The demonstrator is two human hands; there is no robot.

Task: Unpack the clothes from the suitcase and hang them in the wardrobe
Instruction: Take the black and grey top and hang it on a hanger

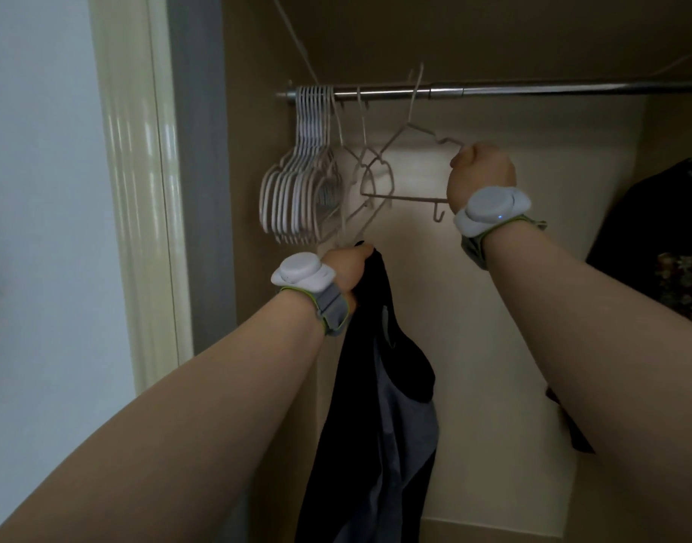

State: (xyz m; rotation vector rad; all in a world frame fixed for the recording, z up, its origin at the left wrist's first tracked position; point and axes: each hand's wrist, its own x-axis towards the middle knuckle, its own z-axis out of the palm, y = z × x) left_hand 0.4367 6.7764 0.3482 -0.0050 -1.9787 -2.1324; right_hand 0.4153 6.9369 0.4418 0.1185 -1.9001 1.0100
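On the left end of the rod [532,90] hangs a tight bunch of white hangers [297,197]. They are just beside the ones you want, so a hard tug could make them swing and clatter.

Below them, your left grip [346,268] is clenched around the dark top [375,386]. The top hangs down from your fist in front of the wardrobe. You hold it by one bunched bit only. If your fingers go loose, it could slide out and drop.

Next come two loose hangers [366,162]. They look crossed with the hanger [407,197] you are taking, but I cannot tell if they are really caught. If they are, pulling could drag them off the rod too.

Your right grip [479,170] is clenched around the right shoulder of that hanger. Its hook looks to be over the rod. Lift it up first, because pulling it straight at you could bend it or jam it. The little hook under its bar could also snag the top.

Far right, dark clothes [657,213] already hang, well apart from your hands.
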